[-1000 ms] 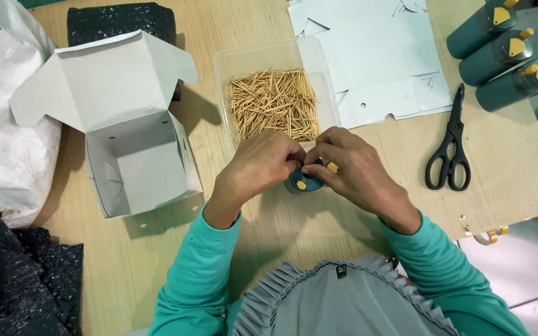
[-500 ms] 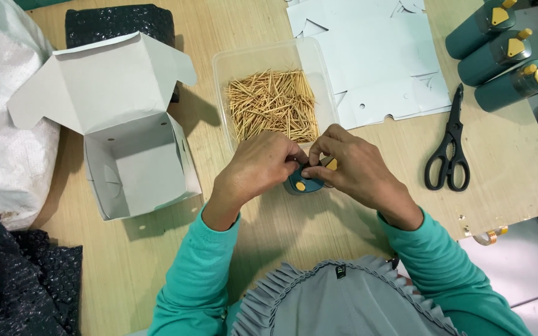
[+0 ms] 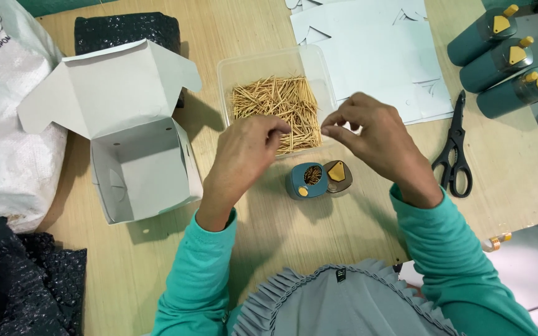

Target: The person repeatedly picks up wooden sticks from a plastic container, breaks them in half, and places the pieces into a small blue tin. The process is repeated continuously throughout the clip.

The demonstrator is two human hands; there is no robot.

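A clear plastic tray sat at the far middle of the wooden worktop, holding a loose heap of toothpicks. Just near of it stood a small teal dispenser, its yellow-tipped lid flipped open to the right and its mouth packed with toothpick ends. Both hands hovered above the tray's near edge, apart from the dispenser. The left hand had its fingers curled in, tips over the toothpick heap; whether it gripped any could not be told. The right hand had thumb and forefinger pinched narrowly together at the tray's right rim; what lay between them was too small to make out.

To the left stood an open white cardboard box, flaps up and its inside bare. Far of it lay a black bubble-wrap sheet, and a white woven sack filled the left edge. White paper sheets lay right of the tray, black scissors right of the right hand, and three closed teal dispensers lay on their sides at the far right.
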